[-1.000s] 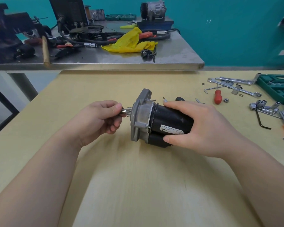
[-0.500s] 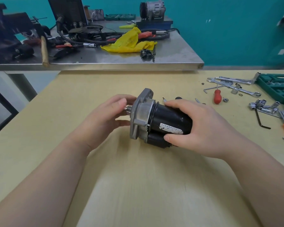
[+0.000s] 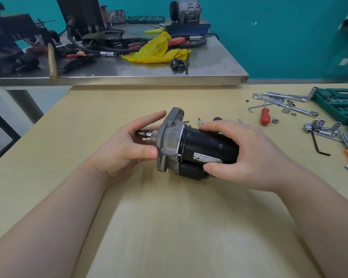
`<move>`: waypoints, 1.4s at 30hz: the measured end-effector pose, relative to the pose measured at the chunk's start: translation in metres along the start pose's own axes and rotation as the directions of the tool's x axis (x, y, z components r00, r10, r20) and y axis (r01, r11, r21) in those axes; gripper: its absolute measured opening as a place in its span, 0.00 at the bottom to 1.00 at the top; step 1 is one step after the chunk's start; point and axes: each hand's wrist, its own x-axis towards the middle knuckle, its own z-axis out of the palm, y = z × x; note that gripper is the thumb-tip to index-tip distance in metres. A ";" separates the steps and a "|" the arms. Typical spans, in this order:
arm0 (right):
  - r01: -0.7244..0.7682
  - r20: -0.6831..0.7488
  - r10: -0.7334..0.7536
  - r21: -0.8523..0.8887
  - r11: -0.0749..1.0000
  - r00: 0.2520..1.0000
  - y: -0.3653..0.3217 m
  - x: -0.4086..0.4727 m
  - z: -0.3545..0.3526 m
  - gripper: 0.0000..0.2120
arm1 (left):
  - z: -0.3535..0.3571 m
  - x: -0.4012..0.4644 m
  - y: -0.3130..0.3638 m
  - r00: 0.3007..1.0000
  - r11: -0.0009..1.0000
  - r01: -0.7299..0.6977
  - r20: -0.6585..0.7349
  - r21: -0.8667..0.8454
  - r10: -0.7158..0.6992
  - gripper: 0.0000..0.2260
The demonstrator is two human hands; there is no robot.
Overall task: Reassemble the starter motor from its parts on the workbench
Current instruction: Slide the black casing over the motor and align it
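Note:
The starter motor (image 3: 201, 147) lies on its side in the middle of the wooden bench, its black body to the right and its grey aluminium end housing (image 3: 169, 141) to the left. A short pinion shaft (image 3: 147, 134) sticks out of the housing toward the left. My right hand (image 3: 241, 153) grips the black body from above, fingers and thumb curled round it. My left hand (image 3: 129, 149) is spread at the housing's face, thumb pressing its lower edge, fingers straight above the shaft.
A red-handled screwdriver (image 3: 265, 116), spanners (image 3: 289, 105), sockets (image 3: 317, 126), hex keys (image 3: 319, 145) and a green socket case (image 3: 342, 105) lie at the right. A small bit (image 3: 200, 121) sits just behind the motor. A cluttered steel table (image 3: 209, 63) stands beyond the bench.
My left hand let go of the pinion shaft tip, opened, and moved right against the housing face. The right hand kept its grip on the body.

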 end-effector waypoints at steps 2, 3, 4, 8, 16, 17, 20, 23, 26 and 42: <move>-0.011 0.003 0.011 0.043 0.999 1.000 0.000 0.001 0.001 0.28 | 0.002 -0.001 0.000 1.000 1.000 -0.002 -0.001 0.024 0.002 0.42; -0.027 0.004 0.027 0.087 0.996 1.000 0.000 0.002 0.002 0.26 | 0.003 -0.001 0.000 1.000 1.000 -0.001 0.000 0.023 0.001 0.42; -0.045 0.005 0.045 0.144 0.989 0.999 0.000 0.002 0.002 0.25 | 0.004 -0.001 -0.001 1.000 1.000 0.005 -0.003 0.015 -0.005 0.42; -0.058 -0.001 0.060 0.207 0.977 0.998 -0.004 0.002 0.003 0.22 | 0.005 -0.003 -0.001 0.999 1.000 0.006 -0.032 0.006 -0.006 0.43; -0.006 -0.039 0.008 0.043 0.999 0.999 -0.014 -0.003 0.009 0.24 | 0.001 -0.006 0.004 1.000 0.999 0.006 -0.030 0.037 -0.004 0.46; -0.007 -0.038 0.008 0.021 1.000 0.999 -0.015 -0.003 0.009 0.25 | 0.000 -0.006 0.004 1.000 0.999 0.008 -0.023 0.039 -0.007 0.46; 0.002 -0.043 -0.004 -0.047 0.999 0.999 -0.016 -0.004 0.009 0.27 | -0.004 -0.005 0.003 1.000 0.999 0.002 0.016 0.039 -0.003 0.43; 0.008 -0.044 -0.011 -0.063 0.998 0.999 -0.016 -0.005 0.008 0.28 | -0.008 -0.005 0.002 0.999 0.999 -0.007 0.043 0.043 0.005 0.42; 0.009 -0.050 -0.014 -0.093 0.996 0.999 -0.015 -0.004 0.008 0.29 | -0.010 -0.005 0.000 0.999 0.998 -0.022 0.050 0.053 0.020 0.39; -0.039 -0.058 0.034 -0.075 0.996 0.998 -0.020 -0.004 0.011 0.28 | -0.005 -0.005 0.000 1.000 0.998 0.002 -0.014 0.065 -0.001 0.44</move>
